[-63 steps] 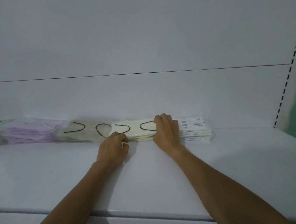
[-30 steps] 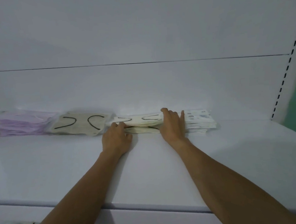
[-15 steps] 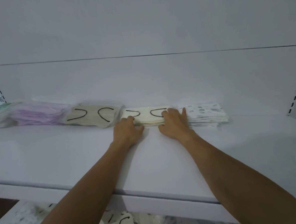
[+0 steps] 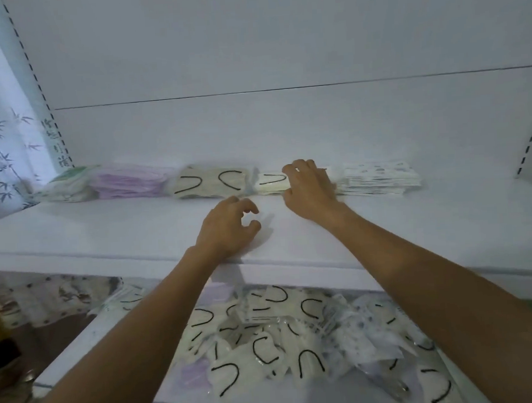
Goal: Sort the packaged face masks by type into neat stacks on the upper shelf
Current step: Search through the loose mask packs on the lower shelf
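Now the left hand [image 4: 229, 225] has drawn back from the cream stack [image 4: 271, 182], its fingers loosely curled on nothing. The right hand [image 4: 310, 183] still presses it with spread fingers. Squaring looks done, and the loose pile [image 4: 282, 334] below both hands waits. The characters [image 4: 57, 145] far left of the fingers are unreadable, and no brand shows.

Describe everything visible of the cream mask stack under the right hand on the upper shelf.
The cream mask stack is a low pile of flat packets in glossy clear wrap, one black ear loop showing on top. It lies flat at the back of the upper shelf, between the beige stack and the patterned stack. The right hand rests over its right half, hiding it.
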The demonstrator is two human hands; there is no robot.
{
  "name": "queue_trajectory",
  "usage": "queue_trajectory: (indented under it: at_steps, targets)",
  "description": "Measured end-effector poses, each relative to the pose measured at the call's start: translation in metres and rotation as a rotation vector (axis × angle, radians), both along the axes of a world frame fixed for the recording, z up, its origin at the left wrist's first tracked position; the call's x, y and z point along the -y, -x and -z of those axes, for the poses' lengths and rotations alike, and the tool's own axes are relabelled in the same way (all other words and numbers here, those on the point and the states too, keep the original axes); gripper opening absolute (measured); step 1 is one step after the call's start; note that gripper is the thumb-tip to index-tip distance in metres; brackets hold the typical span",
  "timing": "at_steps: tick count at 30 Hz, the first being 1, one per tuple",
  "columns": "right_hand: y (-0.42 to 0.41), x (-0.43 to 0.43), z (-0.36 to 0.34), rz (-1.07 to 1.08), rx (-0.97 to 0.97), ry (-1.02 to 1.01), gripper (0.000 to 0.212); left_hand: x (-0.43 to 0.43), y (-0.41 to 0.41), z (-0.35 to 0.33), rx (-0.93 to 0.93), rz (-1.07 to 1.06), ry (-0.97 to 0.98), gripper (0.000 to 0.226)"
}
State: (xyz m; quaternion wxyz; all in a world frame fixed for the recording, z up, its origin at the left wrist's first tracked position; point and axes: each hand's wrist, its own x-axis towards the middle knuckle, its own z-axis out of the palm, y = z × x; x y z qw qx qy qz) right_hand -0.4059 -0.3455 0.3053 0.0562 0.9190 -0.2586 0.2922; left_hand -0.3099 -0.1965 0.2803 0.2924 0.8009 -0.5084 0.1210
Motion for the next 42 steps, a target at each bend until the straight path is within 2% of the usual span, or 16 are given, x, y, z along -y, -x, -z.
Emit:
queue_trajectory:
  at_steps: [6,12,18,21,26,28,30,34,38,42]
  targets:
    - [-0.021,-0.114,0.012,-0.110,0.059,0.012,0.044,-0.107,-0.016,0.019,0.006,-0.024,0.089,0.023]
    - [-0.058,-0.208,0.032,-0.317,0.104,0.039,0.038,-0.208,-0.048,0.043,-0.092,-0.119,0.042,0.018]
    - [-0.095,-0.263,0.054,-0.422,0.035,-0.005,0.036,-0.261,-0.073,0.069,-0.167,-0.189,-0.027,0.019]
    - [-0.117,-0.270,0.074,-0.435,-0.011,-0.049,0.035,-0.269,-0.088,0.080,-0.166,-0.239,-0.044,0.023]
    - [-0.148,-0.270,0.109,-0.432,-0.047,0.036,0.020,-0.269,-0.120,0.111,-0.181,-0.366,-0.102,0.028]
    - [-0.164,-0.268,0.134,-0.556,-0.065,-0.010,0.026,-0.263,-0.134,0.131,-0.223,-0.396,-0.122,0.030]
    - [-0.179,-0.263,0.159,-0.583,-0.137,-0.115,0.034,-0.252,-0.147,0.151,-0.288,-0.408,-0.138,0.030]
    - [-0.212,-0.227,0.201,-0.422,-0.299,-0.252,0.040,-0.226,-0.174,0.180,-0.352,-0.404,-0.193,0.032]
    - [-0.235,-0.189,0.231,-0.337,-0.347,-0.281,0.036,-0.205,-0.203,0.204,-0.344,-0.391,-0.232,0.035]
    - [-0.247,-0.159,0.267,-0.225,-0.360,-0.297,0.031,-0.186,-0.221,0.240,-0.301,-0.318,-0.351,0.041]
